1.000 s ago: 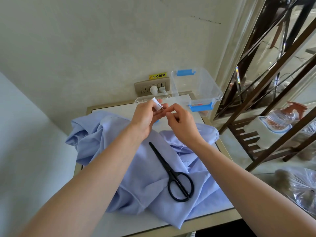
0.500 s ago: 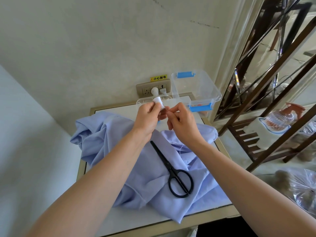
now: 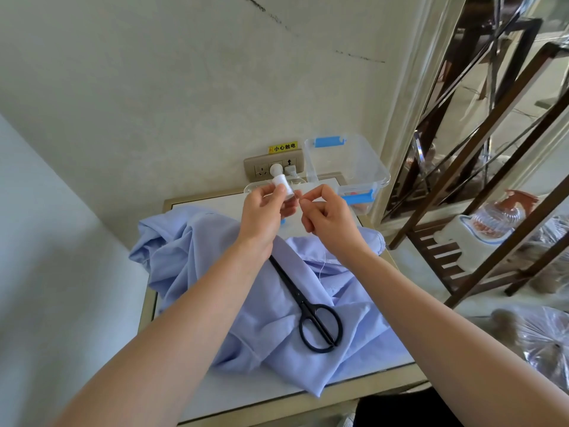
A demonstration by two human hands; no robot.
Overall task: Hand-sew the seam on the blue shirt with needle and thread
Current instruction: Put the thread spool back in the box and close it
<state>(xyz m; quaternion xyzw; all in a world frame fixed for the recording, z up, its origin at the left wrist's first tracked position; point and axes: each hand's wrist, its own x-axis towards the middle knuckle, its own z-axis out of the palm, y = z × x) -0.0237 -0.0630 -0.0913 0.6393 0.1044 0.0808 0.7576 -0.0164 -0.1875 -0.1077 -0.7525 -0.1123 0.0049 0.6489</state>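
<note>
A light blue shirt (image 3: 215,272) lies crumpled across the small white table (image 3: 221,208). Above its far side, my left hand (image 3: 261,211) grips a white thread spool (image 3: 284,184). Just to the right, my right hand (image 3: 326,215) pinches the thin white thread (image 3: 322,266) close to the spool; a loose strand hangs below that hand onto the shirt. No needle can be made out. Black scissors (image 3: 311,312) lie shut on the shirt below my hands.
A clear plastic box (image 3: 369,161) with blue latches sits at the table's far right corner, with its clear lid (image 3: 251,188) beside it. A wall socket (image 3: 271,167) with plugs is behind. A dark wooden rack (image 3: 462,241) stands to the right.
My hands have drawn slightly apart, and the spool now stands up higher out of my left hand. The view has tilted a little.
</note>
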